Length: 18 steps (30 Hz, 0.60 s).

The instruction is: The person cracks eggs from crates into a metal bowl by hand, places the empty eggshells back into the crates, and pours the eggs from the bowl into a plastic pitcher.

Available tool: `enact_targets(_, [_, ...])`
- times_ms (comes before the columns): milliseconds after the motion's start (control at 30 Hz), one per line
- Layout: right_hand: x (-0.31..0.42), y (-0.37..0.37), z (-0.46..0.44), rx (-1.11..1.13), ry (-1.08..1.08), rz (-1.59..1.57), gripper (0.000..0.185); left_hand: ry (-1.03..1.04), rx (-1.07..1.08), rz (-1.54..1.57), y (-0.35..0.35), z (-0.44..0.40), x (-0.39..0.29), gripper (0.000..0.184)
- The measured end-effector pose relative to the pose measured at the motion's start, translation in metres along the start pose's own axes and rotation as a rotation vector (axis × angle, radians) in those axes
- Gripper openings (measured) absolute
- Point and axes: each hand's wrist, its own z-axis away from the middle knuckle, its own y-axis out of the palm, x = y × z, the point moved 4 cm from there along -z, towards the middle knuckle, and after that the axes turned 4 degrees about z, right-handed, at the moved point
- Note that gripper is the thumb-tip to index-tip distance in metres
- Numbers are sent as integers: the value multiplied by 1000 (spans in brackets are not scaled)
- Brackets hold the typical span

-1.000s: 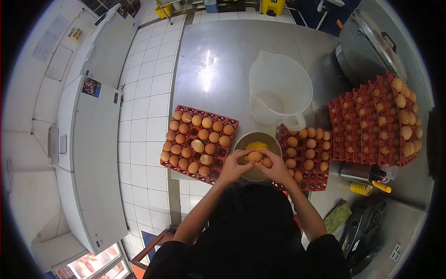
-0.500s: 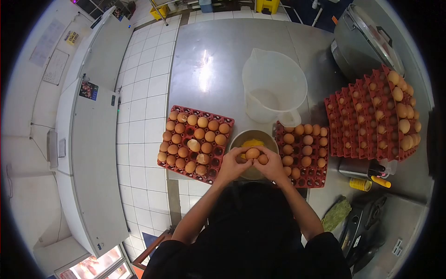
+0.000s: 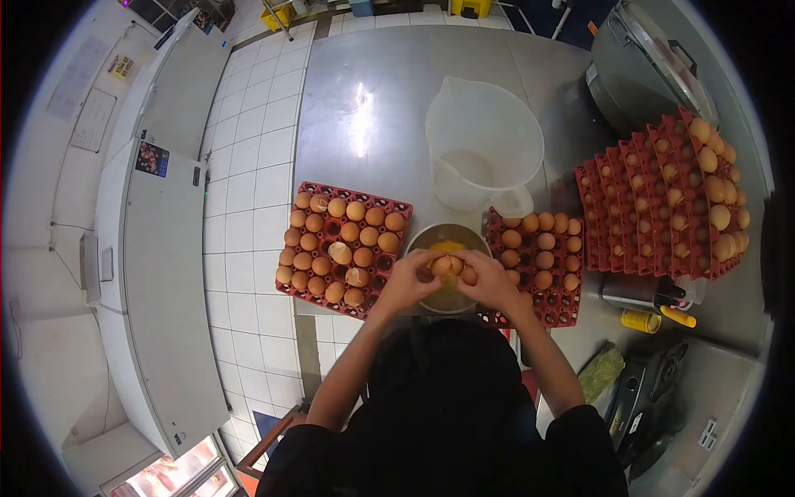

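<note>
Over a round metal bowl (image 3: 451, 303), my left hand (image 3: 405, 284) and my right hand (image 3: 494, 287) grip an egg (image 3: 447, 266) from both sides. Its shell looks split open between my thumbs. A second brown egg (image 3: 469, 275) is tucked in the fingers of my right hand. Yellow yolk (image 3: 448, 246) shows inside the bowl behind the shell. To the left lies a red egg tray (image 3: 377, 283) of brown eggs, with opened shells (image 3: 339, 252) among them. Another red tray (image 3: 560, 312), partly filled with eggs, sits close by my right hand.
Beyond the bowl stands a translucent plastic jug (image 3: 489, 141) on the steel table (image 3: 331, 124). Stacked egg trays (image 3: 646, 203) rise at the right, before a large lidded pot (image 3: 633, 74). A yellow can (image 3: 640, 321) and a stove (image 3: 642, 398) are nearer me.
The egg between my hands was whole-looking and now appears split, with my thumbs parting its shell. My hands have moved slightly apart. The whole view has shifted a little.
</note>
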Motion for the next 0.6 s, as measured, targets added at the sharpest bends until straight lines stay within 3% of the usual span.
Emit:
enact_targets(33, [1, -3, 0, 51, -64, 82, 54, 125, 36, -182, -3, -2, -9, 50])
enact_targets(133, [-2, -11, 2, 176, -9, 245, 53, 180, -30, -436, -14, -5, -17, 53])
enact_targets(267, [4, -25, 11, 148, 25, 274, 52, 165, -150, -391, -23, -1, -21, 52])
enact_targets(333, [11, -24, 14, -56, 15, 35, 52, -104, -70, 110, -13, 5, 14, 46])
enact_targets(433, [36, -14, 14, 17, 9, -94, 54, -397, 30, 796, 16, 23, 10, 49])
enact_targets(600, [54, 5, 14, 34, -26, -155, 58, -346, 8, 611, 20, 43, 27, 47])
